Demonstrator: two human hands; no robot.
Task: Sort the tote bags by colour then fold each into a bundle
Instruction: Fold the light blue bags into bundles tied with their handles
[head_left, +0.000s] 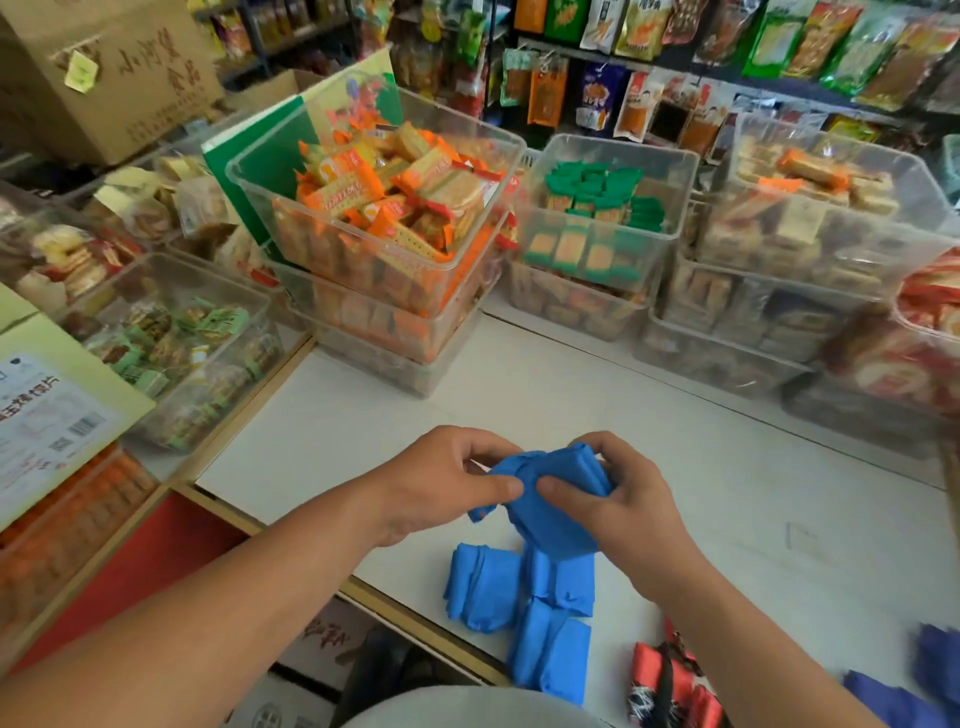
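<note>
Left hand (441, 483): I see it clamped on the left side of the blue bag (553, 506), with the thumb on the near face and the fingers curled over the top edge.
Right hand (626, 501): it grips the same bag from the right. The thumb lies on the near face and almost meets the left thumb, and the fingers wrap round the far side.
Blue bag: bunched into a thick wad and held between both hands, off the table (753, 483). A loose corner hangs below the left thumb.
Folded blue bundles (483, 587): I count three lying on the table just under the hands, near its front edge. They touch one another in a cluster.
Red bag (667, 675): it lies to the right of the blue cluster, at the table's near edge, with a dark strap across it.
Purple bags (930, 680): a heap at the far right, partly cut off by the frame.
Background: clear bins (524, 140) of wrapped snacks line the back of the table, stacked in layers.
</note>
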